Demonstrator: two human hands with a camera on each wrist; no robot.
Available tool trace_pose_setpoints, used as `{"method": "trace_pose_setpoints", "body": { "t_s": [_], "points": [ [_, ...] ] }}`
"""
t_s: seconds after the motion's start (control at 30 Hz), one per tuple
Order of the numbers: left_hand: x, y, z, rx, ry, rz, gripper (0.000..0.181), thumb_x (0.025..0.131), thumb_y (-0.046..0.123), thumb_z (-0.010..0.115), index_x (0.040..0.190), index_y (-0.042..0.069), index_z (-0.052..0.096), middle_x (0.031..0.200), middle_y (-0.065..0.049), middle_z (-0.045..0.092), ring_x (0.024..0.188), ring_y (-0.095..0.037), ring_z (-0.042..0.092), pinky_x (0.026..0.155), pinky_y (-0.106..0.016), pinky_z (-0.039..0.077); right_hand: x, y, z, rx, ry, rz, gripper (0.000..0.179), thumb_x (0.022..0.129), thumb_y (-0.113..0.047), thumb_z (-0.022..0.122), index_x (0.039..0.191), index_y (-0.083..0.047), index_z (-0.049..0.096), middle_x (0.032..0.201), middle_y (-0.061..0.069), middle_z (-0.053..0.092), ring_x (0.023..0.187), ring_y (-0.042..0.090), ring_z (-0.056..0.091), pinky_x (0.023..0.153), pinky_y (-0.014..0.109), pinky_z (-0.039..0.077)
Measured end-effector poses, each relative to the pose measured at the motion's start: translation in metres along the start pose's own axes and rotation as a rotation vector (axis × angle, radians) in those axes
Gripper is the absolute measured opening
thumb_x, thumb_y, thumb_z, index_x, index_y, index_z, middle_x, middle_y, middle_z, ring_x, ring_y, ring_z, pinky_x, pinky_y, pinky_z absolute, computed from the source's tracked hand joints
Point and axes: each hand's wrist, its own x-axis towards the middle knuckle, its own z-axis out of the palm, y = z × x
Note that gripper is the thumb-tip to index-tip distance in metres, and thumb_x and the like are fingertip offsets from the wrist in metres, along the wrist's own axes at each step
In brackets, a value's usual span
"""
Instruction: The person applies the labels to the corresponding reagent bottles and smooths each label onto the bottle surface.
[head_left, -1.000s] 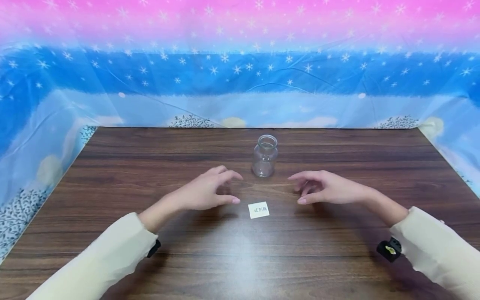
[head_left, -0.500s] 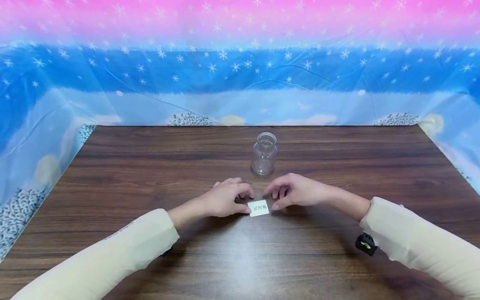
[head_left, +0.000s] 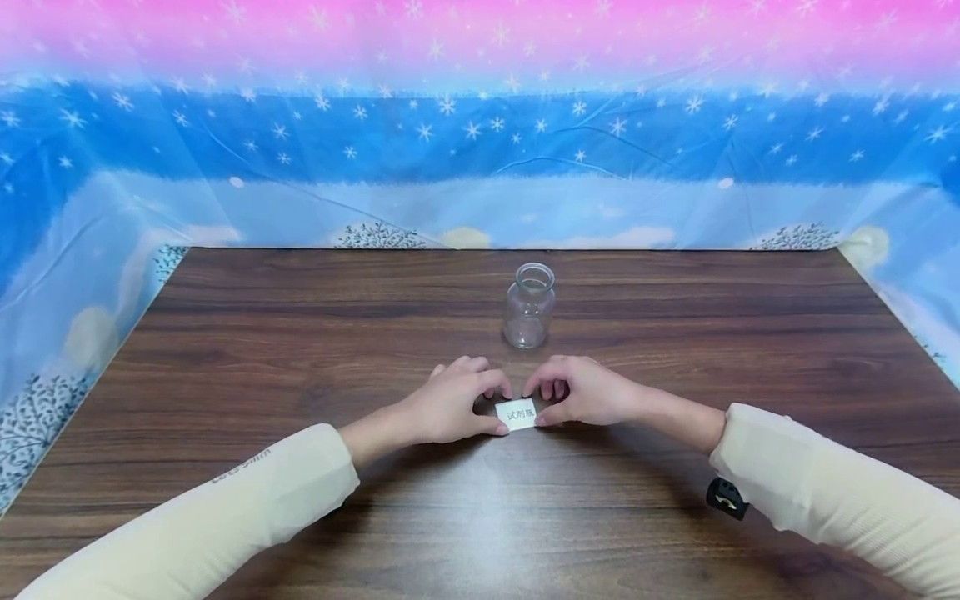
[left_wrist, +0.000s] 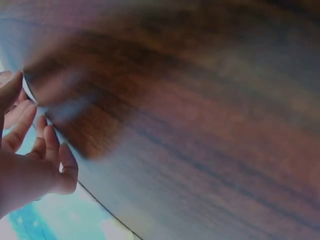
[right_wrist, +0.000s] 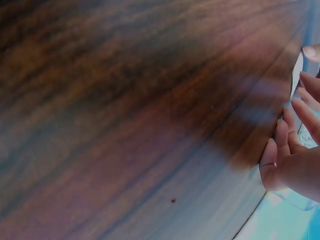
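Observation:
A small white paper label (head_left: pixel 517 414) with dark handwritten characters lies flat on the table between my two hands. My left hand (head_left: pixel 450 404) holds its left side, thumb at the near corner and index finger at the far one. Opposite it, my right hand (head_left: pixel 596 390) has its thumb and index finger at the label's right corners. The other fingers of both hands bend down toward the wood. In the right wrist view the label (right_wrist: pixel 297 75) shows as a thin white sliver among the fingers. Behind the hands stands an uncapped clear glass bottle (head_left: pixel 528 312), upright, touched by neither.
The dark wooden table (head_left: pixel 300 317) reaches back to a pink and blue cloth (head_left: pixel 480 133) printed with snowflakes, which also hangs at both sides. A black wrist camera (head_left: pixel 727 497) sits under the right sleeve.
Both hands have come inward and toward me from either side, and their thumbs and index fingers now meet the label's edges. The bottle and label stay in place.

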Motion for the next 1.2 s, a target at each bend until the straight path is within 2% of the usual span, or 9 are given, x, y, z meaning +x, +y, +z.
{"method": "trace_pose_setpoints", "body": {
  "t_s": [0.27, 0.57, 0.77, 1.0, 1.2],
  "points": [
    [-0.002, 0.000, 0.004, 0.046, 0.045, 0.021, 0.030, 0.075, 0.036, 0.073, 0.095, 0.019, 0.059, 0.085, 0.004, 0.049, 0.084, -0.015, 0.045, 0.069, -0.033, 0.033, -0.002, -0.002, 0.007, -0.077, 0.028, -0.012, 0.026, 0.073, -0.012, 0.075, 0.095, -0.009, 0.062, 0.078, -0.001, 0.049, 0.073, 0.014, 0.045, 0.065, 0.026, 0.038],
    [-0.002, 0.002, 0.005, 0.008, 0.061, 0.006, 0.028, 0.076, 0.030, 0.073, 0.095, 0.015, 0.060, 0.087, 0.003, 0.051, 0.087, -0.015, 0.046, 0.070, -0.034, 0.033, 0.000, -0.004, 0.009, -0.073, 0.055, 0.005, 0.025, 0.073, -0.012, 0.075, 0.093, -0.008, 0.060, 0.078, -0.001, 0.049, 0.073, 0.014, 0.046, 0.065, 0.026, 0.038],
    [0.000, 0.001, 0.006, -0.003, 0.062, -0.010, 0.030, 0.074, 0.031, 0.074, 0.096, 0.015, 0.060, 0.087, 0.004, 0.050, 0.087, -0.015, 0.045, 0.072, -0.034, 0.033, 0.000, -0.003, 0.009, -0.062, 0.072, 0.024, 0.024, 0.072, -0.010, 0.075, 0.090, -0.007, 0.060, 0.078, 0.000, 0.050, 0.072, 0.014, 0.046, 0.065, 0.026, 0.039],
    [0.002, 0.000, 0.008, -0.010, 0.047, 0.029, 0.025, 0.077, 0.023, 0.072, 0.094, 0.011, 0.059, 0.091, 0.001, 0.052, 0.088, -0.017, 0.046, 0.070, -0.034, 0.035, -0.001, -0.002, 0.011, -0.074, 0.073, 0.026, 0.022, 0.073, -0.010, 0.075, 0.088, -0.007, 0.059, 0.079, -0.001, 0.050, 0.073, 0.014, 0.047, 0.065, 0.026, 0.039],
    [0.001, 0.002, 0.006, -0.014, 0.047, 0.009, 0.028, 0.077, 0.024, 0.073, 0.096, 0.009, 0.057, 0.089, 0.000, 0.050, 0.088, -0.018, 0.046, 0.072, -0.035, 0.036, 0.000, -0.001, 0.012, -0.092, 0.086, 0.026, 0.024, 0.072, -0.014, 0.075, 0.088, -0.009, 0.058, 0.080, -0.002, 0.049, 0.074, 0.014, 0.047, 0.067, 0.027, 0.037]
  ]
}}
